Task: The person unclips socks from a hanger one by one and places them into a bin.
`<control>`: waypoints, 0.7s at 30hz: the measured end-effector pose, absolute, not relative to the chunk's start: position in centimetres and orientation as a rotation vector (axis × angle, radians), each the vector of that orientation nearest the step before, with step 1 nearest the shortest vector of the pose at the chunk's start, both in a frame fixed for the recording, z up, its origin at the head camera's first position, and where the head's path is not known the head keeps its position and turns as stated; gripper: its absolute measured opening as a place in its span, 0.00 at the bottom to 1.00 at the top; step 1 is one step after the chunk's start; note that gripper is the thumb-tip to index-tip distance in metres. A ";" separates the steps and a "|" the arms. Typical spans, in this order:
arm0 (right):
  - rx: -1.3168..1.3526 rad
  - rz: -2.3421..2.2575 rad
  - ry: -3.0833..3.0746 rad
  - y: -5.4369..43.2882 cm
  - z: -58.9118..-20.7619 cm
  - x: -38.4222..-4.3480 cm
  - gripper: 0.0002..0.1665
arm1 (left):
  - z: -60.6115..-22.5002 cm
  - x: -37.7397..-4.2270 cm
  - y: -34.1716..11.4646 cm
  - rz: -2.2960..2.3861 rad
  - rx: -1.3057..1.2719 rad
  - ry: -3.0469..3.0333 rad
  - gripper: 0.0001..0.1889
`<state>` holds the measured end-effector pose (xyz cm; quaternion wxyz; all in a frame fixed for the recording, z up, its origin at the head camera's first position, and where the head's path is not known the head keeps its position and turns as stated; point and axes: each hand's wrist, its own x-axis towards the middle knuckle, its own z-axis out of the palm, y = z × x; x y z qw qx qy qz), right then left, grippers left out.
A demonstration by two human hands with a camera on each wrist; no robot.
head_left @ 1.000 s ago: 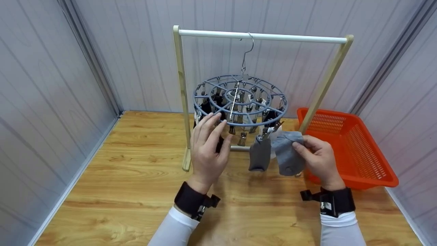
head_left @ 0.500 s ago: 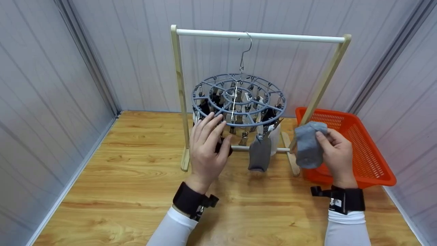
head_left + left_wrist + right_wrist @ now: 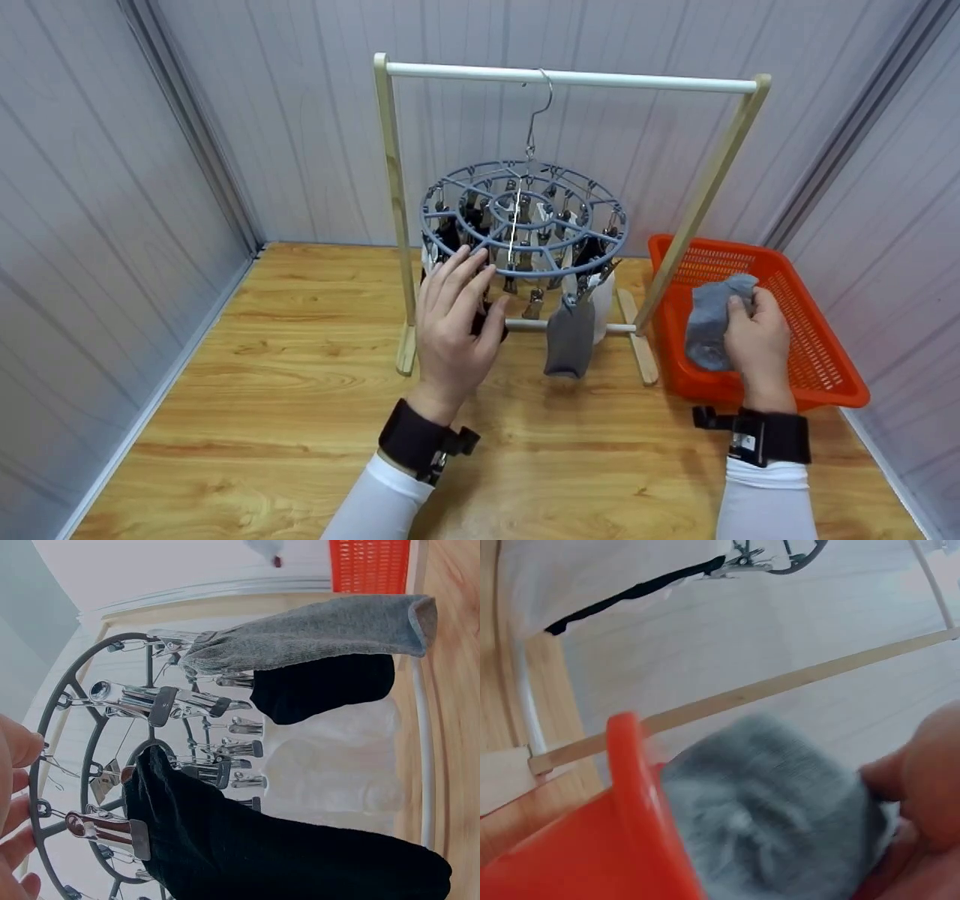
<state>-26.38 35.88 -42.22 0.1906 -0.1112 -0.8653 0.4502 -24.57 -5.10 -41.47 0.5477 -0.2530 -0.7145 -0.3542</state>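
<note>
My right hand (image 3: 757, 345) pinches a light grey sock (image 3: 709, 319) between thumb and fingers, over the orange basket. In the right wrist view the sock (image 3: 765, 802) looks blurred beside the basket's rim. My left hand (image 3: 454, 337) is at the front left rim of the round blue-grey clip hanger (image 3: 551, 274), its fingers fairly straight. The left wrist view has those fingertips (image 3: 22, 742) at the ring. A darker grey sock (image 3: 570, 341) hangs from a clip at the hanger's front right. Black socks (image 3: 285, 847) and white ones (image 3: 330, 765) hang from other clips.
The hanger's hook hangs on the white bar (image 3: 637, 80) of a wooden rack (image 3: 697, 195). The orange basket (image 3: 825, 330) stands at the rack's right foot. Corrugated pale walls (image 3: 315, 135) enclose the wood-patterned surface (image 3: 300, 435).
My right hand has carried the light grey sock rightward, away from the hanging grey sock to above the basket. My left hand has stayed at the hanger rim.
</note>
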 end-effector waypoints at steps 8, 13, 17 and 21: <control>-0.192 1.107 -2.805 36.9 -42.8 -27.3 0.35 | -41.5 -24.6 -5.2 -0.860 -0.616 -1.707 0.21; -0.113 1.039 -2.908 36.9 -43.4 -27.6 0.34 | -41.5 -24.6 -5.2 -0.865 -0.620 -1.713 0.21; -0.063 0.989 -2.954 36.8 -43.8 -27.9 0.33 | -41.5 -24.6 -5.2 -0.869 -0.621 -1.706 0.21; -0.033 0.942 -2.998 36.8 -44.1 -28.0 0.32 | -41.4 -24.5 -5.2 -0.866 -0.618 -1.706 0.22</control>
